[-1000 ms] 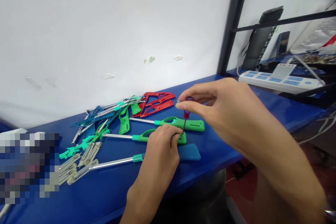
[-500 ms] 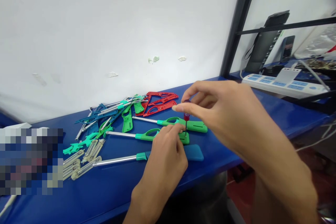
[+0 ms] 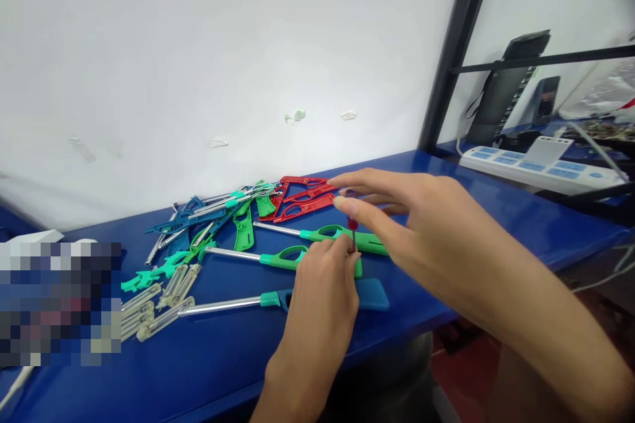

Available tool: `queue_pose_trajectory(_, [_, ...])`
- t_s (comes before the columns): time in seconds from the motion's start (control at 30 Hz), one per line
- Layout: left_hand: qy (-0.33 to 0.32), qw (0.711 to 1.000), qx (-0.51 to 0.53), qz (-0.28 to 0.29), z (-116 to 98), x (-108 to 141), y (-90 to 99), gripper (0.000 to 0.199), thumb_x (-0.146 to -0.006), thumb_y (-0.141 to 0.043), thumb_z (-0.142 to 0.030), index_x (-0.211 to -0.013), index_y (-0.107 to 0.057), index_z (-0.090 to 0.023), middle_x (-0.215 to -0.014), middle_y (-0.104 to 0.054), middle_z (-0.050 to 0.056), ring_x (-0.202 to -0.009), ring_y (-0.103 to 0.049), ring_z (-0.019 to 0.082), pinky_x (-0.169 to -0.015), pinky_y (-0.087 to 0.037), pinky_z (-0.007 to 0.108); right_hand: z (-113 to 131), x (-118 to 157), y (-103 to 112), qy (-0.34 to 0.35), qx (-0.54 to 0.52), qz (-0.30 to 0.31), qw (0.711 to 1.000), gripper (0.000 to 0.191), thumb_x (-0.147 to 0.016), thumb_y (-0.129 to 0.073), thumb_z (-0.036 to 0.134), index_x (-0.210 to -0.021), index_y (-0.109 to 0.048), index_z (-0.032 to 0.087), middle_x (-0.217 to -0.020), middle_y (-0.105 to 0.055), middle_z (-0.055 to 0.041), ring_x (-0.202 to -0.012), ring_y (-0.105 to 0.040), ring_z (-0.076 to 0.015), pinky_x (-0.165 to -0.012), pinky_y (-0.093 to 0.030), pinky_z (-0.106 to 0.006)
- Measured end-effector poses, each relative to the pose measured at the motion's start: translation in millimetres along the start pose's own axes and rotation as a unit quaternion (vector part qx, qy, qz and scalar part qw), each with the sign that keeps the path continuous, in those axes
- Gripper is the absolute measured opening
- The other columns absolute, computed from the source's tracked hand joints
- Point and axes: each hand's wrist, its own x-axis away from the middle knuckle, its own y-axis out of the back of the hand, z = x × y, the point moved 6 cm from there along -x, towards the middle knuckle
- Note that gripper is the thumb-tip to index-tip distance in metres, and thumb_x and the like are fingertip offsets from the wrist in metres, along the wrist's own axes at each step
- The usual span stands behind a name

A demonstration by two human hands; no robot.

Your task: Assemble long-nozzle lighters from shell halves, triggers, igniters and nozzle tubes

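My left hand (image 3: 325, 294) is closed around the handle of a green gas lighter (image 3: 288, 256), pressing it to the table; its fingers hide part of the handle. A small screwdriver (image 3: 352, 222) with a dark red handle stands upright over that lighter's handle end, its tip hidden behind my left fingers. My right hand (image 3: 401, 211) has the top of the screwdriver between thumb and fingers, the forefinger stretched forward. Another green lighter (image 3: 322, 233) lies just behind, partly covered by my right hand. A blue lighter (image 3: 373, 294) lies in front, partly under my left hand.
On the blue table (image 3: 208, 363), red handle shells (image 3: 305, 208) and a pile of lighter parts (image 3: 218, 208) lie towards the wall. Clear fuel tubes (image 3: 166, 320) and turquoise pieces (image 3: 149, 277) lie left. A white power strip (image 3: 540, 168) stands right, behind a black frame (image 3: 454, 59).
My right forefinger has stretched forward while the thumb has drawn back across the screwdriver handle. My left hand stays on the green lighter. The whole view has shifted slightly.
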Motion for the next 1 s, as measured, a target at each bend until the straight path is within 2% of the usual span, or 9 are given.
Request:
queue_pose_trajectory(0.13, [0.002,1.000,-0.019,0.003,0.6,-0.4,0.0,0.020,-0.101,-0.048,-0.012,-0.086,-0.058,-0.021,-0.085,-0.066,0.002,-0.079,-0.058,0.022,-0.071,-0.037,0.035,5.6,-1.0,5.3,0.018,-0.048,-0.015,0.999,0.020,-0.098,-0.066,0.017,-0.102,-0.079,0.032,-0.101,-0.080,0.0108,-0.091,-0.075,-0.0136,-0.077,-0.054,-0.025])
queue_pose_trajectory(0.27, [0.010,1.000,-0.002,0.008,2.0,0.3,-1.1,0.021,-0.102,-0.048,-0.012,-0.088,-0.060,-0.021,-0.088,-0.067,0.001,-0.084,-0.059,0.022,-0.075,-0.040,0.036,-4.6,-5.6,8.8,-0.047,-0.034,-0.040,0.998,0.005,-0.090,-0.080,0.031,-0.085,-0.079,0.033,-0.080,-0.078,0.0083,-0.074,-0.074,-0.0182,-0.062,-0.052,-0.031])
queue_pose_trajectory(0.37, [0.013,1.000,0.021,-0.001,3.1,1.4,-1.0,0.015,-0.103,-0.052,-0.016,-0.094,-0.063,-0.022,-0.096,-0.070,0.001,-0.091,-0.062,0.022,-0.082,-0.042,0.037,-12.1,-7.6,9.7,-0.075,0.001,-0.049,0.996,0.014,-0.086,-0.084,0.044,-0.081,-0.077,0.032,-0.073,-0.075,0.0061,-0.067,-0.073,-0.0204,-0.059,-0.050,-0.034])
queue_pose_trajectory(0.53, [0.005,1.000,-0.007,0.000,3.1,1.2,-1.5,0.022,-0.104,-0.049,-0.017,-0.086,-0.061,-0.021,-0.087,-0.065,0.002,-0.082,-0.058,0.021,-0.077,-0.041,0.037,-10.1,-6.3,10.1,-0.071,0.006,-0.041,0.997,0.024,-0.088,-0.079,0.055,-0.082,-0.078,0.032,-0.079,-0.078,0.0059,-0.072,-0.074,-0.0216,-0.065,-0.052,-0.036])
queue_pose_trajectory(0.63, [-0.003,1.000,-0.008,0.002,1.8,0.5,-0.7,0.024,-0.104,-0.047,-0.016,-0.084,-0.060,-0.021,-0.085,-0.064,0.002,-0.080,-0.056,0.021,-0.075,-0.040,0.036,-1.7,-4.2,9.8,-0.014,-0.023,-0.022,0.999,0.012,-0.097,-0.070,0.038,-0.104,-0.080,0.034,-0.104,-0.080,0.0073,-0.095,-0.075,-0.0209,-0.079,-0.055,-0.033])
queue_pose_trajectory(0.7, [-0.008,1.000,-0.007,0.001,0.7,0.5,-0.3,0.024,-0.105,-0.047,-0.016,-0.084,-0.060,-0.021,-0.086,-0.064,0.001,-0.081,-0.056,0.021,-0.076,-0.040,0.036,-0.5,-2.7,9.3,0.001,-0.042,-0.012,0.999,0.019,-0.098,-0.067,0.023,-0.109,-0.079,0.033,-0.109,-0.079,0.0077,-0.100,-0.074,-0.0196,-0.082,-0.055,-0.031])
queue_pose_trajectory(0.77, [-0.007,1.000,-0.006,0.001,0.3,0.8,-0.3,0.024,-0.105,-0.047,-0.017,-0.085,-0.060,-0.021,-0.088,-0.064,0.002,-0.083,-0.057,0.021,-0.077,-0.041,0.036,-3.3,-2.1,9.6,-0.012,-0.051,-0.015,0.999,0.019,-0.097,-0.067,0.020,-0.101,-0.080,0.033,-0.103,-0.080,0.0078,-0.096,-0.075,-0.0189,-0.080,-0.055,-0.030])
queue_pose_trajectory(0.87, [0.002,1.000,0.003,-0.002,0.3,1.2,-0.3,0.018,-0.104,-0.049,-0.018,-0.090,-0.061,-0.021,-0.092,-0.065,0.002,-0.087,-0.059,0.022,-0.080,-0.042,0.036,-8.6,-2.9,10.3,-0.046,-0.047,-0.029,0.997,0.007,-0.094,-0.073,0.029,-0.089,-0.078,0.031,-0.090,-0.079,0.0069,-0.083,-0.075,-0.0186,-0.071,-0.054,-0.030])
queue_pose_trajectory(1.0, [0.004,1.000,-0.001,0.001,0.9,0.7,0.1,0.019,-0.104,-0.050,-0.019,-0.089,-0.062,-0.020,-0.091,-0.066,0.002,-0.085,-0.058,0.021,-0.078,-0.042,0.036,-11.3,-4.1,11.0,-0.054,-0.036,-0.026,0.998,0.009,-0.090,-0.078,0.035,-0.086,-0.075,0.028,-0.082,-0.078,0.0045,-0.075,-0.075,-0.0195,-0.065,-0.055,-0.030])
